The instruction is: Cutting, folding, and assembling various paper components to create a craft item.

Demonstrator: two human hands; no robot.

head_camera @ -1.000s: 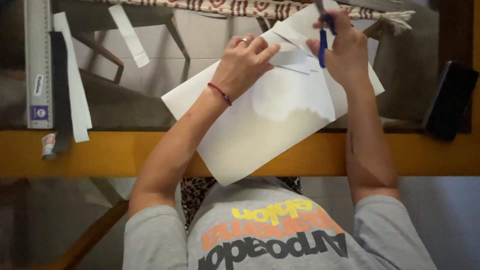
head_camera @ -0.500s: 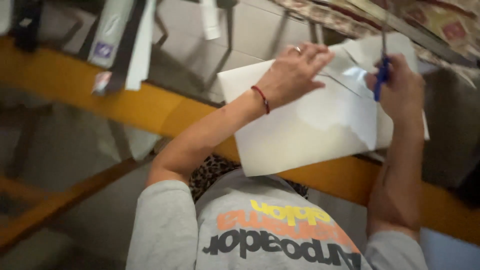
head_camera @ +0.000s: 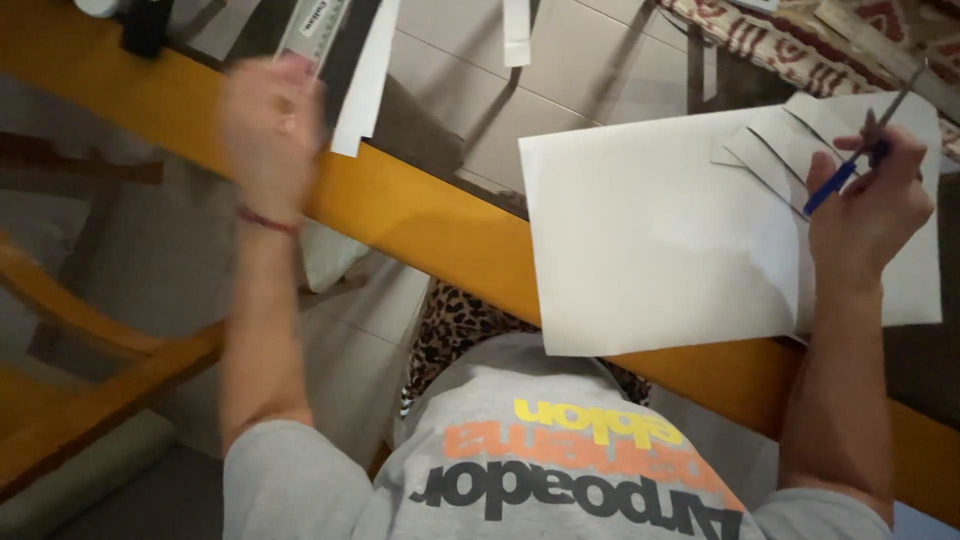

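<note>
A large white paper sheet (head_camera: 660, 240) lies on the glass table and hangs over its orange wooden edge (head_camera: 420, 215). Several cut flaps stand at the sheet's far right corner. My right hand (head_camera: 865, 205) rests on that corner and grips blue-handled scissors (head_camera: 845, 170), blades pointing away from me. My left hand (head_camera: 270, 130) is off the sheet, far to the left, blurred by motion. It hovers just short of a ruler (head_camera: 310, 30) and a white paper strip (head_camera: 365, 80). Nothing shows in it, but its fingers are too blurred to read.
A second white strip (head_camera: 517, 30) lies at the table's far side. A dark object (head_camera: 148, 25) sits at the top left. A wooden chair (head_camera: 90, 350) stands below the table on the left. A patterned rug (head_camera: 790, 40) shows through the glass.
My left hand let go of the paper sheet and swung left toward the ruler. The right hand stays on the sheet with the scissors. The view has shifted and tilted.
</note>
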